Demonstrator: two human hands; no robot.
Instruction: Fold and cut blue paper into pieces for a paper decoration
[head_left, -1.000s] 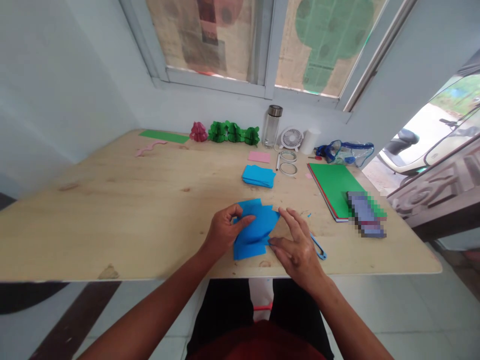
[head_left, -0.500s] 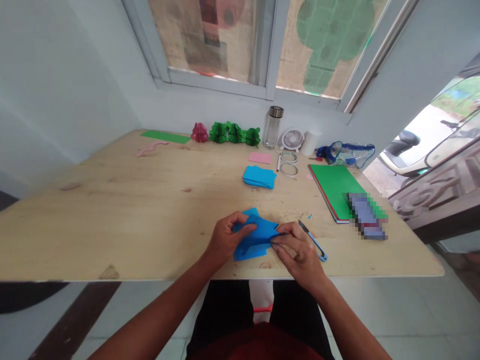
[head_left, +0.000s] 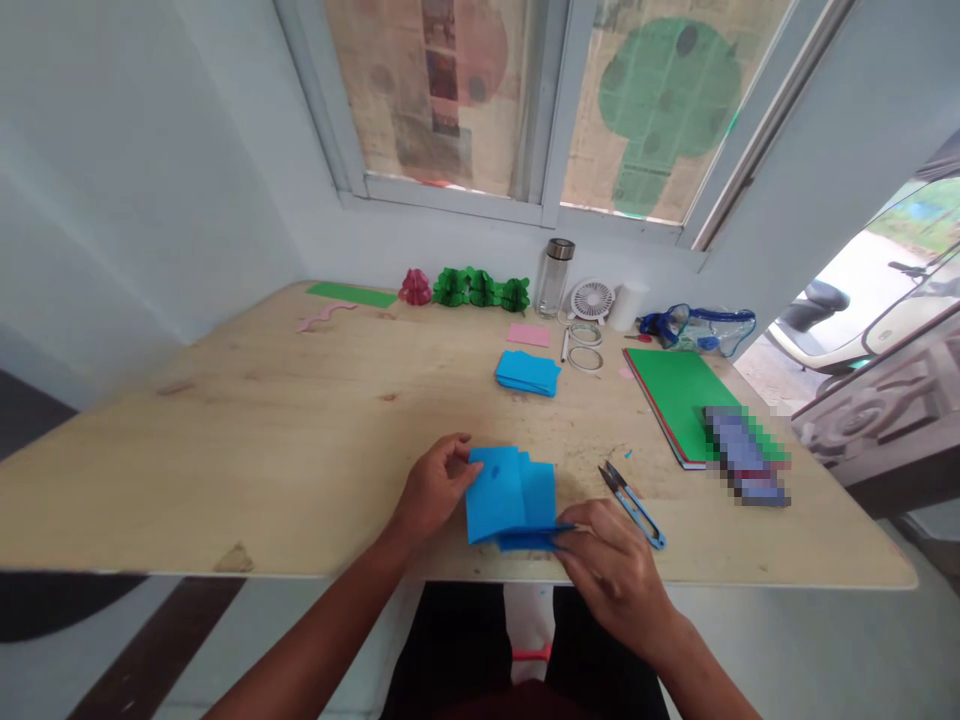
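Note:
Blue paper (head_left: 495,495) with fold creases lies near the table's front edge, between my hands. My right hand (head_left: 611,555) pinches a folded blue strip at the paper's lower right. At the paper's left edge is my left hand (head_left: 439,485), its thumb and fingers apart, the thumb tip touching or just beside the paper. Blue-handled thread snips (head_left: 634,505) rest to the right, above my right hand. Farther back sits a stack of blue paper pieces (head_left: 527,373).
A green folder (head_left: 679,400) and a blurred-out object (head_left: 746,455) are at the right. Along the wall stand green paper shapes (head_left: 480,288), a glass bottle (head_left: 555,280), a small fan (head_left: 592,300) and a clear pouch (head_left: 709,330). Tape rolls (head_left: 586,346) lie before the fan.
My left thumb and fingers have parted from their grip, and the blue paper lies more spread out. My right hand has moved lower with the folded strip. The view has shifted slightly.

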